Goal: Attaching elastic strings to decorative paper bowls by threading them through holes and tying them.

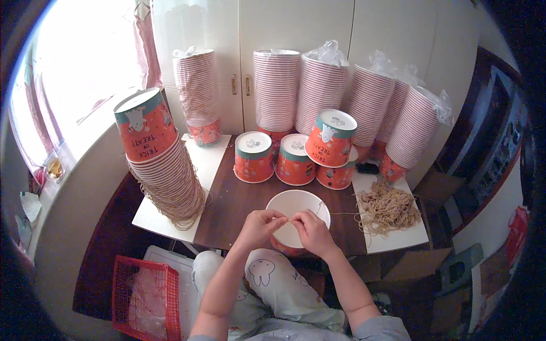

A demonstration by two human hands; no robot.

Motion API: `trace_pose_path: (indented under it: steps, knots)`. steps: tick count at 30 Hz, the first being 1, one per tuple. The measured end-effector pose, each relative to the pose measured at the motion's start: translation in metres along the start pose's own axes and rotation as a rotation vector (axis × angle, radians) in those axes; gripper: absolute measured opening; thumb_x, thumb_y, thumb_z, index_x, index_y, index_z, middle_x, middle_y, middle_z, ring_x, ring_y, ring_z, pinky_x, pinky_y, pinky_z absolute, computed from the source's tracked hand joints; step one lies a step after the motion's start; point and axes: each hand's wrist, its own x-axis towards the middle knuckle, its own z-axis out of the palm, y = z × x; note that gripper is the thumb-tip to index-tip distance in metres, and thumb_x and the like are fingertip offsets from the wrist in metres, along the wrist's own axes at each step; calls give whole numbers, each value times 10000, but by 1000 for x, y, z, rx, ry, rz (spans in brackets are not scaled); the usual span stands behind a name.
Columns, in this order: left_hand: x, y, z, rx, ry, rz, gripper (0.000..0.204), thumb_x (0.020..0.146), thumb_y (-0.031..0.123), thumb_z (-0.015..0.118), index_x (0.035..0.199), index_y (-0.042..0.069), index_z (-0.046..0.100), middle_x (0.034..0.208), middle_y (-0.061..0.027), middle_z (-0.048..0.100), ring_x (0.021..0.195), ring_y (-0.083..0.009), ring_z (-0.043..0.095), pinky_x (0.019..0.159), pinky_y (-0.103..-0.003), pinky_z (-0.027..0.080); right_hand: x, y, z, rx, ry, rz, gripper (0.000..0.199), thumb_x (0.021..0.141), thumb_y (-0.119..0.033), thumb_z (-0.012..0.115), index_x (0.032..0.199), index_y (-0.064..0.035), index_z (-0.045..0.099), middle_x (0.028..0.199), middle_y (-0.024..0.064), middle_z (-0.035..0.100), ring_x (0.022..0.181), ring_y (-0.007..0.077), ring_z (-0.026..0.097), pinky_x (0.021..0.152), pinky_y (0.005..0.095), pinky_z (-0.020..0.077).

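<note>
An open paper bucket (304, 200), white inside and orange outside, stands upright at the table's near edge. Over its mouth my left hand (263, 227) and my right hand (313, 232) meet, fingertips pinched together. A small tan bit, seemingly cord, shows between them; the fingers cover most of it. From the bucket's right rim a thin tan cord (341, 213) runs to a tangled cord pile (388, 209) on the right. Behind the bucket, several orange and green paper buckets (254, 160) sit upside down, one bucket (331, 139) resting on top of others.
A tall stack of upturned buckets (149, 133) with cord loops hanging from it leans at the left. Several nested bucket stacks (276, 91), some in clear plastic, line the cabinet (296, 23). A red basket (170, 307) stands low at the left, beside my knees.
</note>
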Motion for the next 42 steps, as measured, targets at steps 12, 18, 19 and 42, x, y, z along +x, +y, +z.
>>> trace_pose_path:
  steps: [12,18,19,42]
  knots:
    - [1,-9,3,56,46,78,170,765,170,611,827,14,633,662,-71,615,590,-85,544,560,-245,442,1,-1,-3,67,-35,10,76,772,-29,513,844,-24,489,770,138,522,719,325,541,597,384,435]
    - [0,-6,3,78,47,82,159,757,159,610,823,16,633,664,-77,617,595,-98,559,563,-255,450,1,1,-2,121,-33,24,76,774,-28,516,843,-10,490,760,139,515,705,308,543,598,357,435]
    - [-1,-5,3,79,51,82,159,757,159,610,823,16,633,664,-77,617,595,-98,559,563,-255,450,1,1,-2,123,-35,21,76,774,-28,516,843,-10,490,760,139,515,705,308,543,598,357,435]
    - [-2,6,-8,141,115,399,143,698,160,640,812,72,630,804,-55,562,820,-206,491,731,-303,401,16,-2,-15,17,-23,-35,72,744,-83,600,789,-29,583,733,81,558,683,201,558,597,287,435]
